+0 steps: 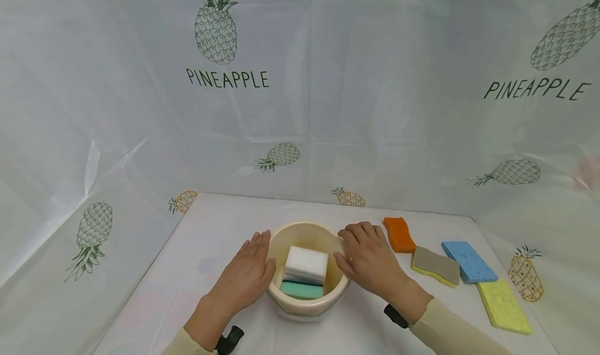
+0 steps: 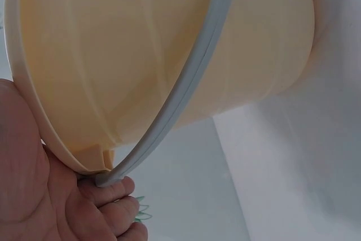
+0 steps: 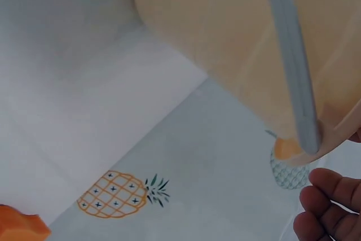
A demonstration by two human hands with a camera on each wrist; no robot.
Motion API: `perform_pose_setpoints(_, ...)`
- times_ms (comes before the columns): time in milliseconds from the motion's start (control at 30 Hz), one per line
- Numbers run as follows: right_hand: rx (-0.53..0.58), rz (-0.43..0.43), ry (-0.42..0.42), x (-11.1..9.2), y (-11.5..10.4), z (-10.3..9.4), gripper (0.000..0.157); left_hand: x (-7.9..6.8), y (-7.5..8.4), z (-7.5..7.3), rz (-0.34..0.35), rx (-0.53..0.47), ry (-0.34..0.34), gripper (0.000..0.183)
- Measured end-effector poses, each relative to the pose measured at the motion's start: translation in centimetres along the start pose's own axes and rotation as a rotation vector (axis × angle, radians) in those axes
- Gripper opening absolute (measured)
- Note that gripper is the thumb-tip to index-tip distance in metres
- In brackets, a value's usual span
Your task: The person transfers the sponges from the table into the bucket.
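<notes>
A cream bucket (image 1: 307,306) with a grey handle (image 2: 169,108) stands on the table. Inside it lie a white sponge block (image 1: 307,264) and a green sponge (image 1: 301,290) with a dark layer. My left hand (image 1: 248,274) rests against the bucket's left rim, fingers mostly straight; in the left wrist view its fingertips touch the handle's end. At the right rim is my right hand (image 1: 372,258), thumb over the edge and fingers loosely bent outside. A gap shows between those fingers and the rim in the right wrist view.
To the right on the table lie an orange sponge (image 1: 399,235), a grey and yellow sponge (image 1: 436,265), a blue sponge (image 1: 470,261) and a yellow sponge (image 1: 503,306). A pineapple-print sheet (image 1: 375,110) hangs behind and along the sides.
</notes>
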State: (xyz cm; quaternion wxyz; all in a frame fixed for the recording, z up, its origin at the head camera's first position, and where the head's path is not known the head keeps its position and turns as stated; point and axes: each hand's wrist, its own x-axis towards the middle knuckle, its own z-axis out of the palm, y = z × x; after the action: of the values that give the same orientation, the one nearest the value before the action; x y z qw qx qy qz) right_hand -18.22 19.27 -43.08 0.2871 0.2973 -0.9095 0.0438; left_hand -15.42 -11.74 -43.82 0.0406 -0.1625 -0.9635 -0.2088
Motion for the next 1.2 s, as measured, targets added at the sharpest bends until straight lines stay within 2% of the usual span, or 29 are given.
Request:
perform_pose_setpoints(233,0.008,0.058,0.058,-0.7,1.7,0.1,0.043,0.0,0.0,0.1,-0.007,0.000,-0.005,0.064)
perform_pose_setpoints(533,-0.024,0.120,0.147,-2.5,4.8,0.9,0.040,-0.1,0.0,0.0,-0.008,0.000,-0.004,0.064)
perform_pose_setpoints(733,-0.094,0.174,0.054,-4.8,6.9,1.2,0.046,0.0,0.1,-0.1,-0.016,-0.002,-0.009,0.064)
perform_pose_setpoints(933,-0.146,0.133,-0.061,-7.8,9.7,0.9,0.054,0.0,0.2,-0.2,-0.020,-0.016,-0.014,0.064)
perform_pose_setpoints(1067,-0.174,0.101,-0.117,-10.2,12.1,0.6,0.074,0.0,0.3,-0.2,-0.018,-0.015,-0.012,0.064)
perform_pose_setpoints(1133,-0.184,0.099,-0.150,-11.2,13.3,0.3,0.073,0.0,0.2,-0.1,-0.015,-0.011,-0.011,0.064)
perform_pose_setpoints(1200,-0.186,0.105,-0.176,-12.1,14.3,0.1,0.065,0.0,0.2,-0.1,-0.013,-0.009,-0.009,0.064)
